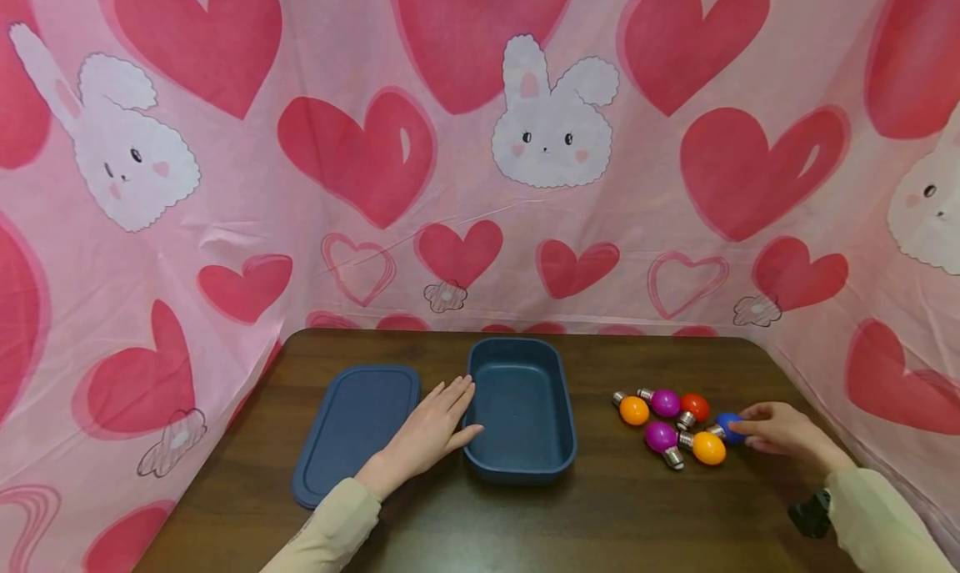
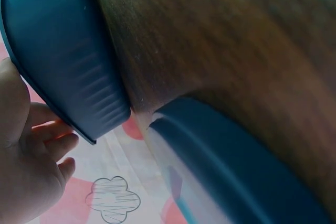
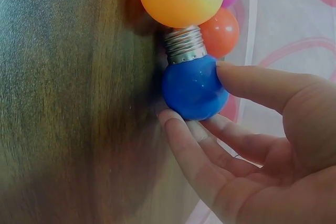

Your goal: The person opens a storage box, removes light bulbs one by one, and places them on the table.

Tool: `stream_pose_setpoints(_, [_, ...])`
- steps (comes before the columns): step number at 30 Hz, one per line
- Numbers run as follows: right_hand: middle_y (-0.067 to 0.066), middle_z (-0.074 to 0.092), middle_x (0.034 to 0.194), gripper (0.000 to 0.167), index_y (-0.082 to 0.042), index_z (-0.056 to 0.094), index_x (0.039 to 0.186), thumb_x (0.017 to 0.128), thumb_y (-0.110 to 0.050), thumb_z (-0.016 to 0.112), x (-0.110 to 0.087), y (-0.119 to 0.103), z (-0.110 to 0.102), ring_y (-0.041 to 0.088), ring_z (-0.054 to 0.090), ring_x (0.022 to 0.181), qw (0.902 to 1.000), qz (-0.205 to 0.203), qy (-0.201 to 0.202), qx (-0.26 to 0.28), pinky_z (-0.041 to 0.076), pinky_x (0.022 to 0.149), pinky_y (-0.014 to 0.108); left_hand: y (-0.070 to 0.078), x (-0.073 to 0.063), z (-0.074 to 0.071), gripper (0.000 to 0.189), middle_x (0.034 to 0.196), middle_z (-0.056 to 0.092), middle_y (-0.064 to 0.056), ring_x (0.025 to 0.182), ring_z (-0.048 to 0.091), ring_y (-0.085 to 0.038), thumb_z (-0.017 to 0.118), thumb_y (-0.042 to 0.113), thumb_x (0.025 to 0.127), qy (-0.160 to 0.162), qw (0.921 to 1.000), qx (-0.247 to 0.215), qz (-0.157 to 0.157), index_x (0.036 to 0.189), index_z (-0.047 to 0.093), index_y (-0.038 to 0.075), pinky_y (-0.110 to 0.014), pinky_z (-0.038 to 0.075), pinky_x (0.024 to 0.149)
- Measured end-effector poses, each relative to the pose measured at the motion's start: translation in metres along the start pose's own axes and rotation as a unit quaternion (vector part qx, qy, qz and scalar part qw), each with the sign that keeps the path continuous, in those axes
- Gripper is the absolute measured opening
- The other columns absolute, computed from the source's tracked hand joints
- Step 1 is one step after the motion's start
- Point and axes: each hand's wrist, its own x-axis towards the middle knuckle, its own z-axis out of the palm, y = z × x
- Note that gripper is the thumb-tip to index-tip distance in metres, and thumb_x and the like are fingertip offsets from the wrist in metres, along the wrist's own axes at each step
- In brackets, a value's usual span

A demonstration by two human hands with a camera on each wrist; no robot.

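My right hand (image 1: 783, 429) is at the right of the table, its thumb and fingers pinching a blue light bulb (image 3: 194, 88). The bulb's silver screw base points away from the palm, beside an orange-yellow bulb (image 1: 708, 449). With fairly straight fingers, my left hand (image 1: 429, 427) rests against the left rim of a dark blue rectangular container (image 1: 521, 476). No bulb shows inside it. In the left wrist view, the fingers (image 2: 62, 145) lie along the container's rim.
A flat dark blue lid (image 1: 360, 427) lies left of the container. Near the blue bulb lie purple bulbs (image 1: 662, 436), a red bulb (image 1: 695, 406) and another orange bulb (image 1: 634, 410). Pink heart-printed cloth (image 1: 465, 198) hangs behind and beside the wooden table (image 1: 600, 523).
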Motion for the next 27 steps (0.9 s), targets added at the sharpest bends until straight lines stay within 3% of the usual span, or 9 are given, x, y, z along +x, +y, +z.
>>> stream_pose_setpoints(27, [0.008,0.057,0.08,0.062,0.02,0.04,0.108,0.082,-0.031,0.063,0.0021,-0.0078,0.0039,0.015,0.059,0.065,0.9999,0.006,-0.008,-0.011,0.052,0.064,0.027,-0.0019,0.0,0.0017,0.066,0.137,0.037,-0.013,0.128,0.031,-0.023,0.039,0.052,0.089,0.001,1.0,-0.001,-0.002,0.134,0.037,0.003,-0.043,0.025,0.103])
